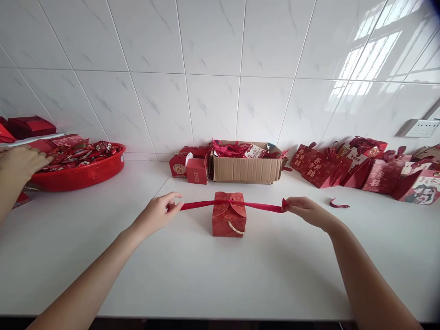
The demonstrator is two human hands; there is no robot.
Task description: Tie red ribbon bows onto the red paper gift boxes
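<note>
A small red gift box [228, 224] stands upright on the white counter, its curved top flaps folded together. A twisted cream cord handle [235, 228] hangs on its front. Through the top runs a red ribbon [263, 206], stretched nearly level to both sides and crossed at the middle of the box. My left hand [160, 211] pinches the ribbon's left end between thumb and fingers. At the other side, my right hand [307, 211] grips the right end, with a short tip of ribbon sticking up beside the fingers.
Behind the box stands a cardboard carton [245, 170] of ribbons, beside small red boxes [197, 171]. Finished-looking red gift boxes [318, 169] line the right wall, near a loose ribbon scrap [338, 204]. At left, another person's hand [22, 160] is over a red basin [82, 176] of wrapped sweets.
</note>
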